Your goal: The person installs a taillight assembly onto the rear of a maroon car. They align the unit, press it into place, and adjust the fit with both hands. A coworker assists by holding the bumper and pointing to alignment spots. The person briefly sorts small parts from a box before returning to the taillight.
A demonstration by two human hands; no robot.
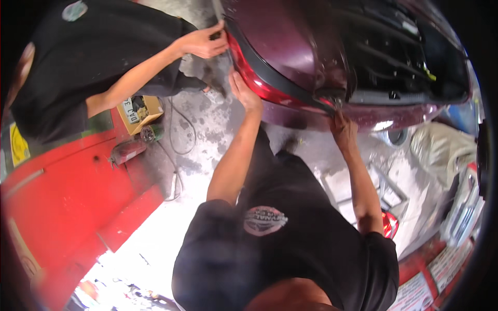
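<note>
Head view: I noted the left hand (245, 93) pressed flat, fingers spread, against the maroon car body (290, 46) at its red tail strip (259, 85). The right hand (343, 129) gripped the black trim strip (280, 83) at its lower end. A co-worker's hand (205, 42) pinched the strip's upper end. Left of the car, a cardboard box (139, 113) held dark parts I could not identify.

Car repair shop: maroon car (311, 46), red lift (67, 197), concrete floor (207, 129).
</note>
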